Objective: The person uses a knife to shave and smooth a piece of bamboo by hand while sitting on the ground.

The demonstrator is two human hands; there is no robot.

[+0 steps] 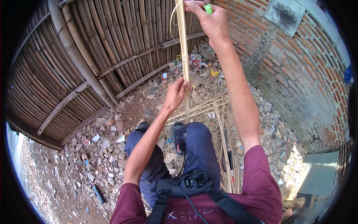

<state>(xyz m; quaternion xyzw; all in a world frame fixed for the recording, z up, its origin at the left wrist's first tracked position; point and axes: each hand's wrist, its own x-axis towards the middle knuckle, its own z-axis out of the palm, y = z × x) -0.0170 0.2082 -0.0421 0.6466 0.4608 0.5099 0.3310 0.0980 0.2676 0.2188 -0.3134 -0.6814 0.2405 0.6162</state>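
Observation:
A long pale bamboo strip stands nearly upright in front of me, running from the top edge of the view down to my knees. My left hand is closed around its lower half, with the thumb along the strip. Up at the top edge, my right hand is closed on a green and purple object, held right beside the strip. Only its green end and a bit of purple show, so its kind cannot be made out. A thin curled sliver loops off the strip's left side.
More split bamboo strips lie on the rubble-strewn ground by my right knee. A bamboo slat wall rises on the left, a brick wall on the right. A dark-handled object lies at lower left. A grey board sits at lower right.

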